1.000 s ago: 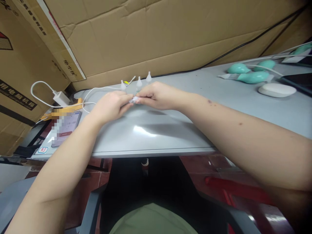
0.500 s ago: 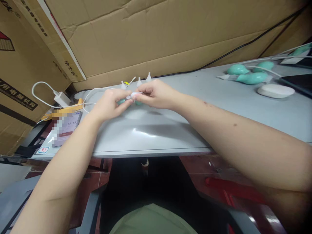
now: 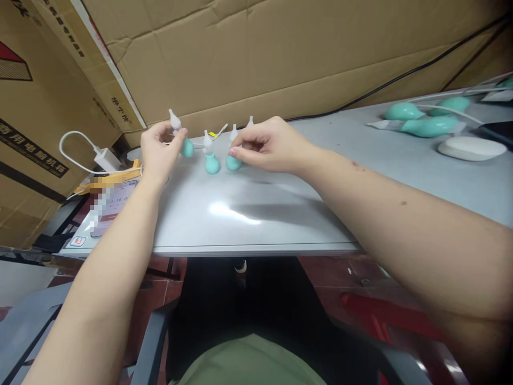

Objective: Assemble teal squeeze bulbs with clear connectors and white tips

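Observation:
My left hand (image 3: pixel 157 151) pinches the neck of a bulb syringe (image 3: pixel 187 148), whose mint green bulb sticks out to the right with a white nozzle on top. Just right of it another bulb syringe (image 3: pixel 212 163) stands upright on the table, its translucent nozzle pointing up. My right hand (image 3: pixel 266 145) is closed, with thumb and fingertips at the neck of a third bulb syringe (image 3: pixel 233 163). Part of that syringe is hidden by the fingers. Behind the right hand shows the tip of one more white nozzle (image 3: pixel 250 121).
A phone (image 3: pixel 114 206), a yellow object (image 3: pixel 120 174) and a white charger (image 3: pixel 107 160) are at left. Several mint bulbs (image 3: pixel 428 125) and a white oval case (image 3: pixel 472 148) lie at right. Cardboard (image 3: pixel 280 59) stands along the table's back (image 3: pixel 320 214).
My hands have parted from the small white piece between them. My left hand has moved left and up with a bulb syringe; the standing syringes are now uncovered.

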Demonstrator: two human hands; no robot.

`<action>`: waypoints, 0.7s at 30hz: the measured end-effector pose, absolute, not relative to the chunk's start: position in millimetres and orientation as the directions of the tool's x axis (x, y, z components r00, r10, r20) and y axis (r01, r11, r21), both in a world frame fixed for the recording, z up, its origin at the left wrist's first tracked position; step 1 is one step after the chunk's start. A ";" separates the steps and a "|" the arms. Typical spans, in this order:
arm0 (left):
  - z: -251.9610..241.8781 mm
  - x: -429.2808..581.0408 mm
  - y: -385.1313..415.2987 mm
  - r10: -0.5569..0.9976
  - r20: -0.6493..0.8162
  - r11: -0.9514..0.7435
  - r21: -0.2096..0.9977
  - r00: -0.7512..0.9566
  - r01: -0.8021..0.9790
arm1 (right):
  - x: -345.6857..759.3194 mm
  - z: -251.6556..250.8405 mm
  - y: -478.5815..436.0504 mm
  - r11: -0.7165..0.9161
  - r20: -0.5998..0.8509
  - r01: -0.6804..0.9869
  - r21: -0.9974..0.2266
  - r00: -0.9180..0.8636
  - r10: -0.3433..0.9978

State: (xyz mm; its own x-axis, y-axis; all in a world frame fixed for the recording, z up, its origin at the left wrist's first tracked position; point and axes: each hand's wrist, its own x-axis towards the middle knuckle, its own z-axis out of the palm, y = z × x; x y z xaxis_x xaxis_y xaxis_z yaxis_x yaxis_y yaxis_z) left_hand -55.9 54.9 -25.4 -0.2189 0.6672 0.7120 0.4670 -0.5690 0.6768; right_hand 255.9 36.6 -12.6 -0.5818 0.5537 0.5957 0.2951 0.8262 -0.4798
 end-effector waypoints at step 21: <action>-30.1 -51.2 47.6 0.856 0.498 -0.421 0.827 -0.139 0.373 | 261.6 -10.3 56.0 0.759 0.687 0.222 -0.612 -0.326 0.649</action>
State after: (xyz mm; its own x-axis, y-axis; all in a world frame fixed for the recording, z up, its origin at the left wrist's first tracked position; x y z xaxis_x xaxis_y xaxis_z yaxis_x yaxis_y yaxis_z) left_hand -51.2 47.6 -30.1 -0.1393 0.8556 0.4985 0.3731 -0.4209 0.8268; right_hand 261.6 56.0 -10.3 -0.3264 0.6494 0.6868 0.2220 0.7590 -0.6121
